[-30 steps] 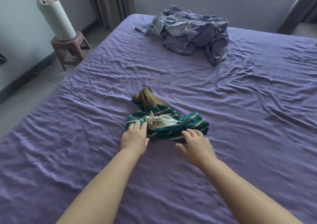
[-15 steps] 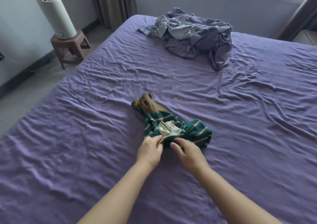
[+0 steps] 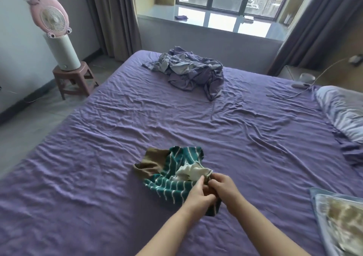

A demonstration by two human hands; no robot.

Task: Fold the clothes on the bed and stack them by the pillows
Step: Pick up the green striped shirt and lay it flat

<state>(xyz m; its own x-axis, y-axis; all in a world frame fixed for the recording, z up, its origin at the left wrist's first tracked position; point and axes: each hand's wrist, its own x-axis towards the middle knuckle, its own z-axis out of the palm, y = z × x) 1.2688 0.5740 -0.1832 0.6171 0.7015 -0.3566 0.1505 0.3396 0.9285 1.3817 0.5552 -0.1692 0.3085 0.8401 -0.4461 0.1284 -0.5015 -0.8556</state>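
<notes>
Nearest, the left hand (image 3: 198, 194) and right hand (image 3: 222, 187) are pressed together, both pinching the near right edge of a green striped garment (image 3: 172, 179), which lies crumpled on the purple bed (image 3: 98, 177) in the near middle. The step in hand seems to be the opening-out of this piece; next, it is judged, the edge must be drawn apart and the cloth laid flat before folding. To the right, pillows (image 3: 341, 114) are seen. Farther off, a grey-purple heap (image 3: 192, 71) lies unfolded.
</notes>
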